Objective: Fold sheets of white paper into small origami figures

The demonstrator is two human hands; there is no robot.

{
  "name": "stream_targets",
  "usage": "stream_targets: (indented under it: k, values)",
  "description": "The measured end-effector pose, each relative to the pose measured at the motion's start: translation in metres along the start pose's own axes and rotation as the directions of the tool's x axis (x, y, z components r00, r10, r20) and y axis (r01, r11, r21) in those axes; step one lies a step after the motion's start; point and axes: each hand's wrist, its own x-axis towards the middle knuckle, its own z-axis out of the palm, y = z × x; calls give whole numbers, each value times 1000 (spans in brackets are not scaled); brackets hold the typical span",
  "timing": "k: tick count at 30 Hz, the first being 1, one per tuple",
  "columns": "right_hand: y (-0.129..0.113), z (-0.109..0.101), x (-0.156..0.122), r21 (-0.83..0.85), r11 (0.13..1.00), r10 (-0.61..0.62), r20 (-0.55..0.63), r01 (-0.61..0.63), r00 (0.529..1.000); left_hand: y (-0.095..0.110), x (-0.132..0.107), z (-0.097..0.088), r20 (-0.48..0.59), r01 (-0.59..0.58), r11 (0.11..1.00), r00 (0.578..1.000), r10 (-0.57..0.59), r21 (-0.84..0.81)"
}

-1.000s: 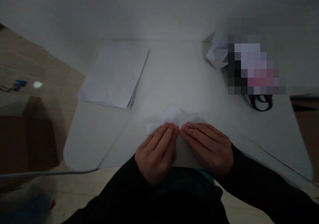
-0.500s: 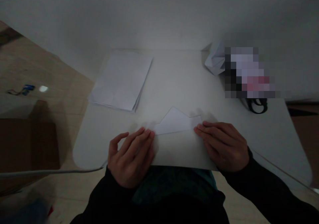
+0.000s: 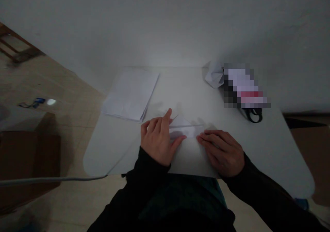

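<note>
Change: the left hand (image 3: 157, 142) has moved in from the sheet's left end and now lies over that end, fingers lifted, while the right hand (image 3: 221, 153) stays at the right end; the folded white sheet (image 3: 184, 122) now shows less of its left end.
Far left: a blue object with a thin dark cord (image 3: 33, 103) lies on the tiled floor (image 3: 74, 105), and a brown cardboard box (image 3: 28, 159) stands at lower left, with a grey cable (image 3: 51, 179) running toward the table.
Left hand: released rather than clenched, thumb lying across the sheet and index finger raised; whether it pinches the paper cannot be told.
Stack: a loose pile of white paper (image 3: 130, 96) lies upper left of centre on the white round-cornered table (image 3: 281, 163).
Folded sheet: flat on the table at centre, between the hands, its pointed end toward the far edge.
Right hand: open, fingertips resting on the sheet's right end, grasping nothing.
Upper right: a crumpled paper shape (image 3: 213, 74) touches a pixelated object (image 3: 244, 87), with a black looped handle (image 3: 254, 115) just below.
Writing: no brand or label can be read; the pixelated patch hides any.
</note>
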Motion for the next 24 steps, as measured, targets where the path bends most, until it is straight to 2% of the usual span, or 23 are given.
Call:
stream_targets:
  k: [11,16,21,24]
  values:
    - [1,3,-3,-2,999,51,-26,-51,998,-8,10,4,195,63,997,979,-55,-37]
    - [4,4,-6,88,992,89,3,-89,996,-6,18,3,255,121,991,962,-101,-65]
    - [13,0,-3,262,938,230,15,-226,973,-8,13,6,206,60,950,978,4,-305]
    - [17,-6,-2,294,896,340,31,-333,940,-12,7,7,133,-83,921,981,144,-381]
